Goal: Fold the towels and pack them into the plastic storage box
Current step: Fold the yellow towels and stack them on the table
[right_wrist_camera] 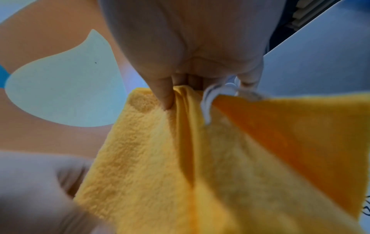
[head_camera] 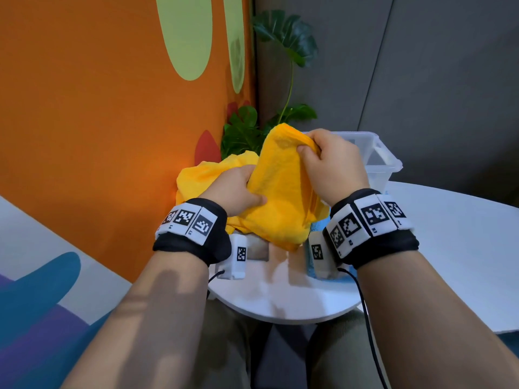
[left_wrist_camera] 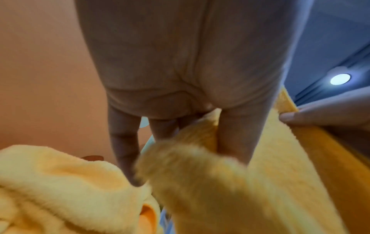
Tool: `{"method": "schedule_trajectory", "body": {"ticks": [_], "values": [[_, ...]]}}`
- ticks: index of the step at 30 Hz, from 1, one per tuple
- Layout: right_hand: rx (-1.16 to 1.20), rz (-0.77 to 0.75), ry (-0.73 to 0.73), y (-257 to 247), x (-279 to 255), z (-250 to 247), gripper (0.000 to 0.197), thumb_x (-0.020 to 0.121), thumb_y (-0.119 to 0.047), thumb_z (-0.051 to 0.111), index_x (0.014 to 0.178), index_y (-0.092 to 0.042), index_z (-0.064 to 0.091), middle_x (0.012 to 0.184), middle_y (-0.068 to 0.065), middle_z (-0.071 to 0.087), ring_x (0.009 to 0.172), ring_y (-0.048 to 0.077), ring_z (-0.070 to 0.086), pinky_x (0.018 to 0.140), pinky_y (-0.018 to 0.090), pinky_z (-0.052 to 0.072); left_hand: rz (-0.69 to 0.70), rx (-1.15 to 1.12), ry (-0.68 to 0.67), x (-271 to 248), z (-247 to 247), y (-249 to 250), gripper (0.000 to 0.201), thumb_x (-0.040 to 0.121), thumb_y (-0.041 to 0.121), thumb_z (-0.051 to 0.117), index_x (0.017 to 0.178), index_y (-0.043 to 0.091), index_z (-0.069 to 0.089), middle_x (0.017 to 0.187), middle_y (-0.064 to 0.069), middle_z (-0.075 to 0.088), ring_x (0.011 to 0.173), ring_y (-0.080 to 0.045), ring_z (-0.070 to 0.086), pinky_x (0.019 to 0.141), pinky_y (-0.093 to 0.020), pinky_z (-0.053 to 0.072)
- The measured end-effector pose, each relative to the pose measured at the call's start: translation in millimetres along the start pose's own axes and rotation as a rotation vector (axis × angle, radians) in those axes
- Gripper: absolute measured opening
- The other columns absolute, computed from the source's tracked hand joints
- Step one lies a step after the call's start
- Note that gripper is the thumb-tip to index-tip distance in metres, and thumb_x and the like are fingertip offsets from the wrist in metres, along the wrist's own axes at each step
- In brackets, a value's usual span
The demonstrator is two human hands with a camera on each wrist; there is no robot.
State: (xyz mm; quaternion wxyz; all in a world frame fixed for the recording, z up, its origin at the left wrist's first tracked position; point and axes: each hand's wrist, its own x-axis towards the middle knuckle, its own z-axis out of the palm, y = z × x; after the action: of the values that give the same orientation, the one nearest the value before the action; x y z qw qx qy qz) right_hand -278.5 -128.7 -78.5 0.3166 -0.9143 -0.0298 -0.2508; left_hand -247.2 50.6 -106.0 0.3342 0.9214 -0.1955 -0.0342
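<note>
A yellow towel [head_camera: 280, 192] hangs lifted over the white table [head_camera: 449, 248], held by both hands. My right hand [head_camera: 309, 148] pinches its bunched top corner, thumb against fingers; the right wrist view shows this pinch [right_wrist_camera: 180, 91] on the towel [right_wrist_camera: 180, 158] with a white label beside it. My left hand [head_camera: 252, 189] grips the towel's left edge lower down, and in the left wrist view its thumb and fingers [left_wrist_camera: 200, 142] clamp the cloth [left_wrist_camera: 220, 190]. A second yellow towel [head_camera: 202, 175] lies crumpled behind the left hand. The clear plastic storage box [head_camera: 379, 158] stands beyond the right hand.
An orange wall [head_camera: 98, 122] runs close along the left. A green plant [head_camera: 247, 130] stands behind the towels. A strip of blue cloth [head_camera: 318, 227] shows beneath the held towel. Bare tabletop stretches to the right and toward me.
</note>
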Motion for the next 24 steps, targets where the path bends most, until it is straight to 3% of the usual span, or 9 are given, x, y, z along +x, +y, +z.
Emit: {"method": "schedule_trajectory", "body": {"ticks": [3, 8, 10, 12, 15, 17, 19, 21, 24], "values": [[0.022, 0.051, 0.067, 2, 2, -3, 0.020, 0.098, -0.033, 0.043, 0.104, -0.025, 0.060, 0.095, -0.004, 0.062, 0.091, 0.022, 0.058, 0.088, 0.049, 0.047, -0.029, 0.068, 0.005, 0, 3, -12, 0.023, 0.087, 0.024, 0.069, 0.107, 0.019, 0.060, 0.094, 0.001, 0.064, 0.084, -0.020, 0.058, 0.067, -0.032, 0.044], [0.028, 0.108, 0.136, 7, 2, 2, 0.021, 0.098, -0.035, 0.042, 0.103, -0.026, 0.060, 0.092, -0.003, 0.064, 0.087, 0.022, 0.060, 0.086, 0.050, 0.048, -0.061, 0.090, 0.020, 0, 0, -21, 0.019, 0.088, 0.026, 0.068, 0.090, 0.009, 0.061, 0.082, -0.007, 0.060, 0.072, -0.022, 0.056, 0.065, -0.034, 0.043], [0.029, 0.125, 0.163, 9, 2, 3, 0.021, 0.097, -0.035, 0.041, 0.102, -0.025, 0.060, 0.091, -0.003, 0.064, 0.086, 0.022, 0.060, 0.085, 0.050, 0.048, -0.086, -0.014, 0.065, -1, -4, -23, 0.020, 0.087, 0.026, 0.069, 0.092, 0.008, 0.064, 0.083, -0.008, 0.064, 0.075, -0.025, 0.063, 0.070, -0.039, 0.051], [0.028, 0.141, 0.170, 12, 3, 3, 0.022, 0.097, -0.034, 0.041, 0.103, -0.024, 0.060, 0.091, -0.002, 0.064, 0.087, 0.023, 0.060, 0.085, 0.050, 0.048, -0.118, -0.141, 0.095, 0, -7, -28, 0.020, 0.088, 0.027, 0.068, 0.097, 0.009, 0.067, 0.087, -0.006, 0.069, 0.075, -0.019, 0.066, 0.075, -0.037, 0.057], [0.016, 0.167, 0.158, 14, 3, 2, 0.023, 0.097, -0.033, 0.041, 0.105, -0.023, 0.060, 0.092, 0.000, 0.064, 0.088, 0.024, 0.060, 0.086, 0.051, 0.048, -0.193, -0.314, 0.090, 0, -11, -31, 0.026, 0.090, 0.024, 0.065, 0.106, 0.004, 0.066, 0.097, -0.011, 0.070, 0.079, -0.019, 0.068, 0.084, -0.039, 0.058], [0.016, 0.188, 0.163, 14, 2, 3, 0.023, 0.097, -0.033, 0.042, 0.105, -0.022, 0.060, 0.092, 0.000, 0.064, 0.088, 0.024, 0.060, 0.086, 0.051, 0.048, -0.209, -0.457, 0.096, -2, -11, -27, 0.018, 0.090, 0.014, 0.060, 0.094, -0.003, 0.062, 0.091, -0.013, 0.065, 0.082, -0.025, 0.064, 0.087, -0.043, 0.056], [0.019, 0.208, 0.174, 14, 2, 4, 0.023, 0.097, -0.033, 0.042, 0.105, -0.022, 0.060, 0.092, 0.000, 0.064, 0.088, 0.023, 0.060, 0.087, 0.051, 0.047, -0.224, -0.567, 0.125, -3, -10, -19, 0.017, 0.088, 0.005, 0.052, 0.072, 0.007, 0.048, 0.074, -0.011, 0.041, 0.071, -0.023, 0.044, 0.080, -0.041, 0.054], [0.015, 0.218, 0.176, 15, 1, 4, 0.023, 0.097, -0.032, 0.042, 0.106, -0.022, 0.060, 0.093, 0.000, 0.064, 0.088, 0.023, 0.060, 0.087, 0.051, 0.047, -0.233, -0.613, 0.158, -4, -10, -15, 0.029, 0.086, -0.001, 0.047, 0.066, 0.015, 0.035, 0.070, -0.008, 0.026, 0.067, -0.019, 0.030, 0.068, -0.037, 0.045], [0.004, 0.226, 0.170, 15, 1, 4, 0.021, 0.097, -0.032, 0.042, 0.102, -0.023, 0.060, 0.091, -0.001, 0.063, 0.087, 0.023, 0.059, 0.087, 0.051, 0.047, -0.236, -0.652, 0.193, -3, -11, -16, 0.023, 0.084, -0.006, 0.040, 0.072, 0.012, 0.050, 0.063, -0.004, 0.041, 0.064, -0.020, 0.039, 0.060, -0.028, 0.044]]}}
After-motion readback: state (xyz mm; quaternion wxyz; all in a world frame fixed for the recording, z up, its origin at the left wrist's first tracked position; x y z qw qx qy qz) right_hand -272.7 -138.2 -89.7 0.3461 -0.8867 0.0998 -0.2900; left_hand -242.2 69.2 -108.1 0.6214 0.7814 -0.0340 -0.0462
